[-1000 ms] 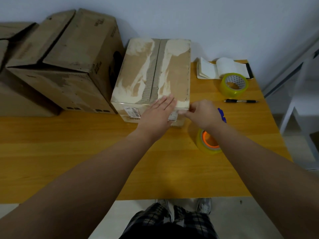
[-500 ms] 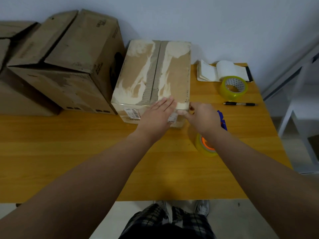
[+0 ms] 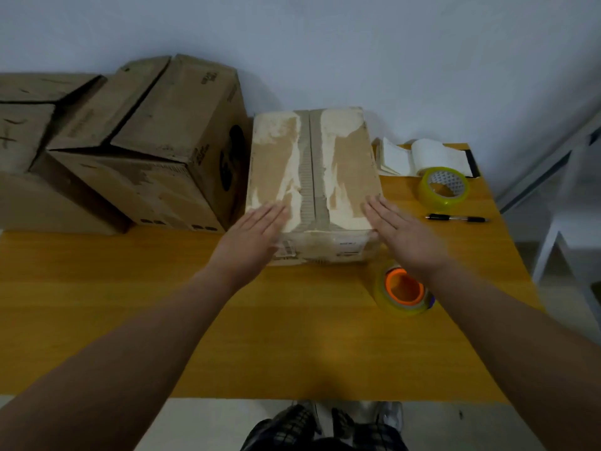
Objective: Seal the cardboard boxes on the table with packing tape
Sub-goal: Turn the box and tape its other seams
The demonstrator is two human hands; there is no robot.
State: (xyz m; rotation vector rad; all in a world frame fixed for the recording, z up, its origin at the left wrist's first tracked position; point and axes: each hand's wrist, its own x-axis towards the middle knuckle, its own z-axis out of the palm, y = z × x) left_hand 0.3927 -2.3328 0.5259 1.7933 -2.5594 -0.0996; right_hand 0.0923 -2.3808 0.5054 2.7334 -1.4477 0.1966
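A worn cardboard box [image 3: 312,170] with torn white patches and a centre seam stands on the wooden table [image 3: 227,336]. My left hand [image 3: 250,236] lies flat with straight fingers at the box's near left corner. My right hand [image 3: 400,236] is flat at the near right corner, fingers straight. Neither hand holds anything. A tape roll with an orange core [image 3: 401,291] lies on the table under my right wrist. A second clear yellowish tape roll [image 3: 444,188] stands to the right of the box.
Two larger cardboard boxes, one [image 3: 156,141] with loose top flaps, another [image 3: 29,141] behind it, fill the table's left back. A black pen [image 3: 457,218] and a folded-open notepad [image 3: 419,156] lie at the back right. A white frame [image 3: 566,242] stands beyond the table's right edge.
My right hand left the box's front edge, opened and moved onto the near right corner. My left hand slid from the seam to the near left corner. The view shifted lower.
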